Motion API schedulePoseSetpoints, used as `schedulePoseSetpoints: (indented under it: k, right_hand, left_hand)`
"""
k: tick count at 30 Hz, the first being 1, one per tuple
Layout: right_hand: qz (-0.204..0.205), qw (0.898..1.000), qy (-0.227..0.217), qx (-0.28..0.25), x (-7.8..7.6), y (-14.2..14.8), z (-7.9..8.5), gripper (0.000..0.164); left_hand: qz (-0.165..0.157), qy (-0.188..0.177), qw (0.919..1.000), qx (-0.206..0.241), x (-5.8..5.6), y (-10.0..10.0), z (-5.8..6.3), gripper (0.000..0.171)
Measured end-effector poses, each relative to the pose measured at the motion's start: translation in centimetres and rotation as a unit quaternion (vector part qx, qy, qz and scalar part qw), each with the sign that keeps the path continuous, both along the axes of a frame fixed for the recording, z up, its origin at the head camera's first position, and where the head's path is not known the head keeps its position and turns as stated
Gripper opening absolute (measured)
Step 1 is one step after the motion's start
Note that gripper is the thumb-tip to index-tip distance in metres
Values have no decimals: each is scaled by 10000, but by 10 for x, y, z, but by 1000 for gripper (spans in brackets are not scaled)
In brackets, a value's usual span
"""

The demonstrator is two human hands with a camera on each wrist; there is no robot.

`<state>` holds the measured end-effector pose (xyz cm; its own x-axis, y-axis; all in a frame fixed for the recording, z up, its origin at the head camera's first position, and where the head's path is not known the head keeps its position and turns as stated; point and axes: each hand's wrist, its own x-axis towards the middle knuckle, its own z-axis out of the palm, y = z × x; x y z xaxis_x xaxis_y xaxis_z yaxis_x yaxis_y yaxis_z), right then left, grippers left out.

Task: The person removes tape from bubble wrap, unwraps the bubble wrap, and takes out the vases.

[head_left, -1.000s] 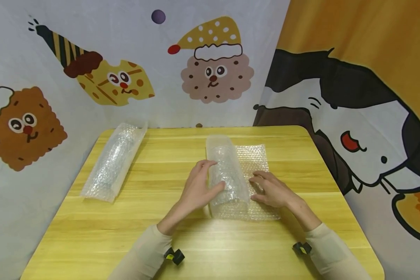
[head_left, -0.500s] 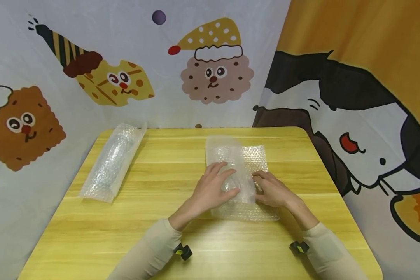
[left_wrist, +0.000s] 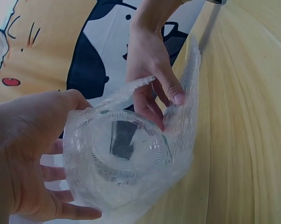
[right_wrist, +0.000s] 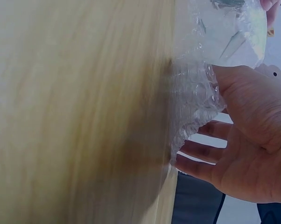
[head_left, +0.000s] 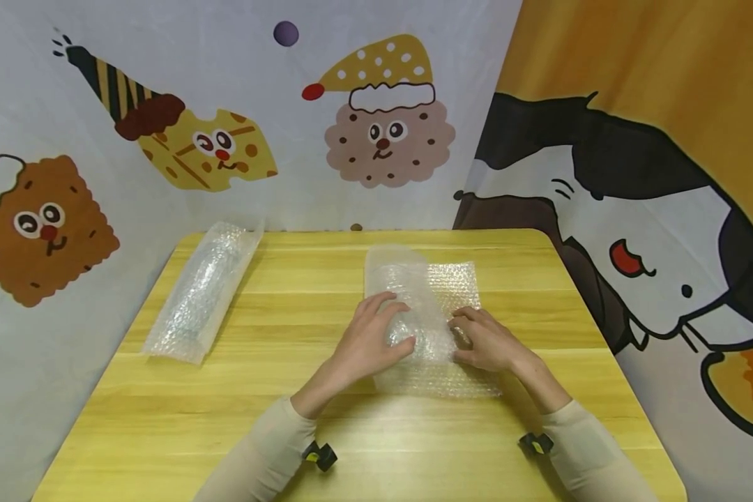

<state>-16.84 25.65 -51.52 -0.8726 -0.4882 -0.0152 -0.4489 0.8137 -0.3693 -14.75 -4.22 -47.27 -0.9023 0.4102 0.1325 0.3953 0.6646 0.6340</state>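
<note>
Near the middle of the table lies a sheet of bubble wrap [head_left: 414, 380], partly folded over a clear glass vessel [left_wrist: 126, 144]. The left wrist view shows the vessel's round, ribbed base end-on; the wrap hides most of the rest. My left hand [head_left: 367, 341] curls round the left side of this bundle, thumb toward the near end. Beside its right side, my right hand [head_left: 489, 341] pinches a raised part of the wrap, fingertips partly hidden. In the right wrist view the wrap's bubbled edge [right_wrist: 196, 102] covers part of the right fingers.
A second bubble-wrapped bundle [head_left: 201, 293] lies slanted at the table's far left; something clear shows faintly inside. The wooden table [head_left: 427, 453] has rounded corners, with a cartoon-printed cloth [head_left: 226, 202] hanging behind it. Small black cameras [head_left: 320, 457] sit on both wrists.
My left hand moved right over the bundle, then back slightly left. The bundle rolled a little right and back with it. My right hand stays nearly in place at the wrap.
</note>
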Motion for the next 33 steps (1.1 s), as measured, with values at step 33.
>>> schedulePoseSetpoints:
  k: [33]
  right_hand:
    - [0,9999,-153,-14,0,1,1,63]
  left_hand:
    - [708,-749,9825,1552,8,-68,-31,60]
